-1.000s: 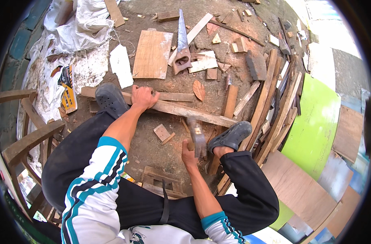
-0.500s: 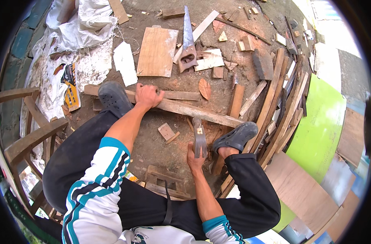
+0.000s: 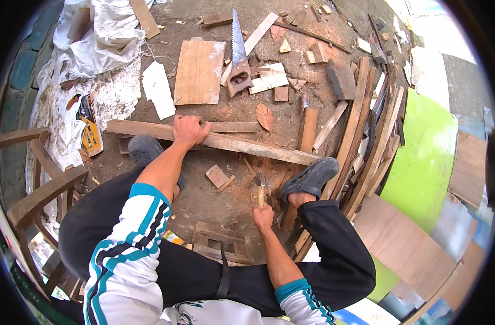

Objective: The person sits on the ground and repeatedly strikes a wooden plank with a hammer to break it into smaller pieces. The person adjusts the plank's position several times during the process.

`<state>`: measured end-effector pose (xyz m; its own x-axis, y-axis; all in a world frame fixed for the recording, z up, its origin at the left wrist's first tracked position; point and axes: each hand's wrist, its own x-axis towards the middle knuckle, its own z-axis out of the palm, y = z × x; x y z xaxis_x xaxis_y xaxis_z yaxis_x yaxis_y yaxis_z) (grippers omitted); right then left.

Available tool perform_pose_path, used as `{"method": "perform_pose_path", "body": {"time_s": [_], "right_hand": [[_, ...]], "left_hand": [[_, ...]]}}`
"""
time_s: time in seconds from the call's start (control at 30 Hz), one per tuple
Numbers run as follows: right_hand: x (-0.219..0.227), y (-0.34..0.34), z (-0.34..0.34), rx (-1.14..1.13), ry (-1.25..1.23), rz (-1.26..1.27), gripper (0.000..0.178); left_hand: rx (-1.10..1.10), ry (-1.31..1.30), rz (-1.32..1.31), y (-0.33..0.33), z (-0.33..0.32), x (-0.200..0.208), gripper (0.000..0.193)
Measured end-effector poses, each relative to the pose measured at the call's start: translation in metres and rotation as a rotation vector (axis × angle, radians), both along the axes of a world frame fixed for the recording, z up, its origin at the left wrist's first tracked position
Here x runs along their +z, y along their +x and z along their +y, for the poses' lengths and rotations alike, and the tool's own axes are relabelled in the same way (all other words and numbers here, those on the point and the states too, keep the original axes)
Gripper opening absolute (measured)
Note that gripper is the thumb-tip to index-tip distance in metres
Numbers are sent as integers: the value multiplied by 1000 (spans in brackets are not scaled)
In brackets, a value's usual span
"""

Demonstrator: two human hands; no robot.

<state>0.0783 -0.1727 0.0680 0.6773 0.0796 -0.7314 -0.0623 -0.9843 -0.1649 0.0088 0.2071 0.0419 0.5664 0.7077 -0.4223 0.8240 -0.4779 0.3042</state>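
My left hand (image 3: 189, 131) is closed over a long wooden batten (image 3: 258, 148), left of its middle. The batten lies crosswise in front of me, over other pieces of wood. My right hand (image 3: 263, 216) grips a claw hammer (image 3: 261, 190) by its pale wooden handle, the metal head pointing away from me, on the near side of the batten. My right shoe (image 3: 311, 179), a dark clog, is at the batten's right end. My left shoe (image 3: 145, 150) rests on the near side of its left part.
Beyond the batten lie a handsaw (image 3: 238, 59), a flat wooden board (image 3: 199, 72) and several offcuts. Long wood strips (image 3: 351, 132) and a green sheet (image 3: 423, 162) are at the right. A wooden chair frame (image 3: 47, 189) stands at the left, near a white sack (image 3: 104, 32).
My left foot has come off the batten toward me. The hammer has tilted, so its handle now shows. My left hand keeps its hold while the view has shifted slightly.
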Motion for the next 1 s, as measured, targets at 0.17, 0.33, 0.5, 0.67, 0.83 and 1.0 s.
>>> {"method": "perform_pose_path", "body": {"time_s": [0.17,0.33,0.5,0.67,0.83,1.0], "right_hand": [[-7,1,8,50,47,-61,31],[1,5,17,-139,108,124,24],[18,6,23,-191,171,156,21],[31,4,22,-303,198,170,17],[34,7,23,-389,247,188,16],[40,13,20,-425,317,155,16]], "left_hand": [[-9,-4,17,-1,2,-1,52],[-62,27,35,20,27,-13,55],[-60,229,-231,27,47,-29,52],[-488,159,-470,-4,35,-22,58],[-681,374,-157,-14,7,-25,84],[-775,386,-247,-10,13,-29,76]]}}
